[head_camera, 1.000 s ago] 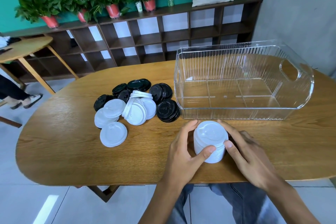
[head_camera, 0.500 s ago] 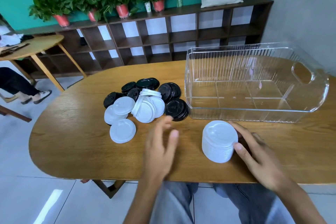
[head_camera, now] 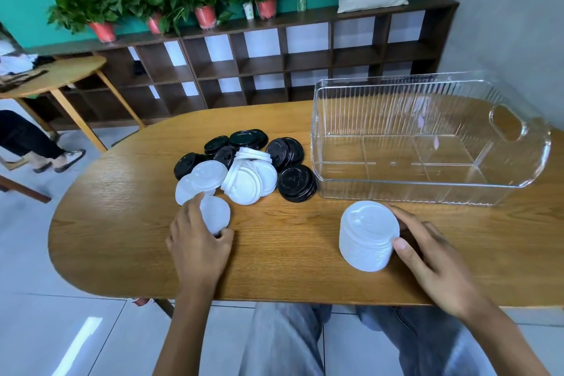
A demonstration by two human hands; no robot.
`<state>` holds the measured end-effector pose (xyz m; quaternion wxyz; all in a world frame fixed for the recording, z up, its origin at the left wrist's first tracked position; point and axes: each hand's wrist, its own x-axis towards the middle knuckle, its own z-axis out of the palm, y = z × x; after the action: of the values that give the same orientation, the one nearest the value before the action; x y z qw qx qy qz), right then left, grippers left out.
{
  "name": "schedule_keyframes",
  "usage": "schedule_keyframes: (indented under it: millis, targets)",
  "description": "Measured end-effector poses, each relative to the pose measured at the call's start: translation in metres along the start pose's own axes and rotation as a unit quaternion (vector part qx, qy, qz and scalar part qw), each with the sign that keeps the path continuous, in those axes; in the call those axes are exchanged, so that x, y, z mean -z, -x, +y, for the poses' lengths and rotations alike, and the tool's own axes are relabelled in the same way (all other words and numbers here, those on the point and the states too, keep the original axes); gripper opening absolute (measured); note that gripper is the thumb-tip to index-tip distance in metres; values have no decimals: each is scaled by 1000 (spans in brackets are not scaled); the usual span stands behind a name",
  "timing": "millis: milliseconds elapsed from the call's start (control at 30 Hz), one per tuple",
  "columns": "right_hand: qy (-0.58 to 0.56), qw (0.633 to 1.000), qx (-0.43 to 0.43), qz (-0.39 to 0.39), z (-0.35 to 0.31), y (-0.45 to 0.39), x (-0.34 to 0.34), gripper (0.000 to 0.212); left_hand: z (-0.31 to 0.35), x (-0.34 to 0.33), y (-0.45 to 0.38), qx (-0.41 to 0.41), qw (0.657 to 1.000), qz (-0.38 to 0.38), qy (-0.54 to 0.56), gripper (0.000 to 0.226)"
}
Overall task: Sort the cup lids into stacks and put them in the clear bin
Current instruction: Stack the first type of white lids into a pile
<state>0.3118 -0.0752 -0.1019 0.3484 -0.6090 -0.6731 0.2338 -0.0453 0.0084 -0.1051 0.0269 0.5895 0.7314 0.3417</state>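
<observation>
Left fingers [head_camera: 195, 207] pinch a loose lid [head_camera: 215, 215]; right fingers [head_camera: 401, 244] steady the stack [head_camera: 367, 236]. Light, thin, slippery: grip rims.

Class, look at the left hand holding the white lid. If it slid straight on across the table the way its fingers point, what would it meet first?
Probably the loose white lids at the near edge of the pile, just beyond the left hand and its held lid. Black lids lie behind them; depth is hard to judge.

On the wooden table [head_camera: 122, 241], the left hand [head_camera: 198, 247] pinches a single white lid [head_camera: 216, 215] while the right hand [head_camera: 433, 256] touches the white lid stack [head_camera: 367, 235] near the clear bin [head_camera: 427, 137].
</observation>
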Motion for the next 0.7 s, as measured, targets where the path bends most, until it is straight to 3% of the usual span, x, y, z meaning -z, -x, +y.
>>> schedule_keyframes:
  millis: [233,500,600,700]
  targets:
    - [-4,1000,0,-1,1,-1,0,53,1,0,7,-12,999,44,17,86]
    - [-9,1000,1,-2,3,-1,0,57,7,2,15,-12,999,32,28,97]
    - [-11,1000,0,0,2,-1,0,57,26,0,36,-73,997,28,26,101]
    - [-9,1000,-1,-2,1,-1,1,57,50,-10,63,-140,989,-48,4,100]
